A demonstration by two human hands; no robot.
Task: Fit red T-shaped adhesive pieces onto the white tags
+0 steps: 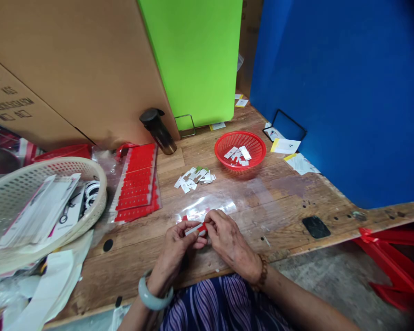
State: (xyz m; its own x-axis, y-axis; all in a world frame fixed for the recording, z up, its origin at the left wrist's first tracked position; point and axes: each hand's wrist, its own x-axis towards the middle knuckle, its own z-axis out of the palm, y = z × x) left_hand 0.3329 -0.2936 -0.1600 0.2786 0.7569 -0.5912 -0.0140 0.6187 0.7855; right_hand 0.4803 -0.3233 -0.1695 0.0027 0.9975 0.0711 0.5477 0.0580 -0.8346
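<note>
Wavy-patterned garment (224,305) nearest. Left hand (178,243), right hand (229,236) pinch white-and-red strip (193,229) camera-side of red basket (258,148), apparently mid-work; slotted plates (185,186) piled left of basket, white plates (244,152) inside.

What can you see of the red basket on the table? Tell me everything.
The red basket is round and shallow, plastic by its look, with perforated walls. It stands upright on the wooden table, beyond the right hand and to the right of a loose pile of flat pieces. Several pale flat pieces lie inside, some overlapping. Neither hand touches it.
</note>
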